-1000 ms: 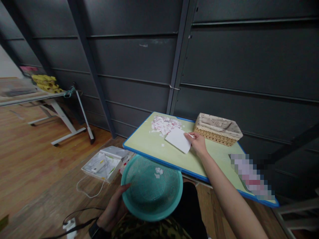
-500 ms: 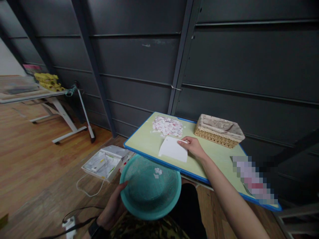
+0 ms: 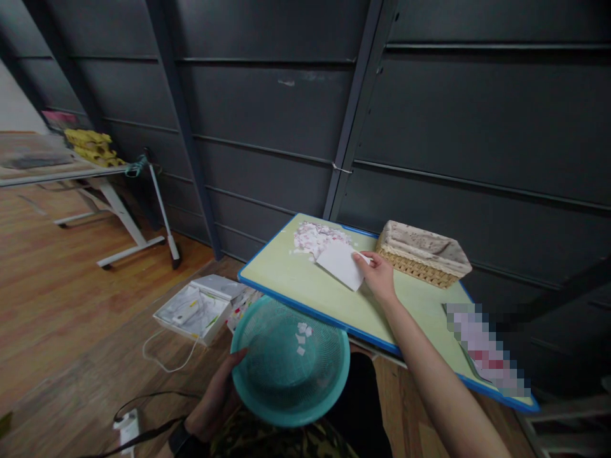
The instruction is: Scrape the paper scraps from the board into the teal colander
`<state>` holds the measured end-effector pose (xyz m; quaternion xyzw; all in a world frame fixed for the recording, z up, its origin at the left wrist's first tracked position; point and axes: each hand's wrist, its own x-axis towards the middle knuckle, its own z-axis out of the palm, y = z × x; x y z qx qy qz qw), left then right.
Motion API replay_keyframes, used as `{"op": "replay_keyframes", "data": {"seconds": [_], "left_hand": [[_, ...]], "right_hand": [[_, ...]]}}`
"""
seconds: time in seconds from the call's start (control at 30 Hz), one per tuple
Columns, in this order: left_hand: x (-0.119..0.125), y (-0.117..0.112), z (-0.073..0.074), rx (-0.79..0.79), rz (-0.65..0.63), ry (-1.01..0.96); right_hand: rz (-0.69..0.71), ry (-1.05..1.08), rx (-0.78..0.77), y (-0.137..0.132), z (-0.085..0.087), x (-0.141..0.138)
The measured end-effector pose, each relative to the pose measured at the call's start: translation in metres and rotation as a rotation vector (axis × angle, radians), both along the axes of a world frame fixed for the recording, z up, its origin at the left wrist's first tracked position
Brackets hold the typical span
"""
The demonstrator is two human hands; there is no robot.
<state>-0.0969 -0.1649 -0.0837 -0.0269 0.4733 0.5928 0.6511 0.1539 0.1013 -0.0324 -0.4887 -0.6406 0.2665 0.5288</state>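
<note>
Workshop-like room: dark metal wall panels (image 3: 429,114), wood floor (image 3: 57,299), folding work tables (image 3: 62,172).

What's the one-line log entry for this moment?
left hand: holds teal bowl below table edge | right hand: holds white card at scrap pile | teal bowl: loose scraps inside | basket: right of white card

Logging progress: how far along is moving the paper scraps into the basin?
Done: a few scraps lie in the basin the left hand holds. In hand: the right hand holds a white card at the pile. Left: most of the pile, on the table.
</note>
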Motion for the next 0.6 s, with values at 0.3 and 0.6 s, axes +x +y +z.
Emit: {"op": "replay_keyframes", "data": {"seconds": [0.3, 0.6], "left_hand": [[-0.007, -0.006, -0.015, 0.088, -0.067, -0.038], [-0.013, -0.014, -0.015, 0.086, -0.055, -0.021]], "right_hand": [[-0.016, -0.533, 0.297, 0.01, 0.028, -0.056], [-0.002, -0.759, 0.316, 0.008, 0.024, -0.089]]}}
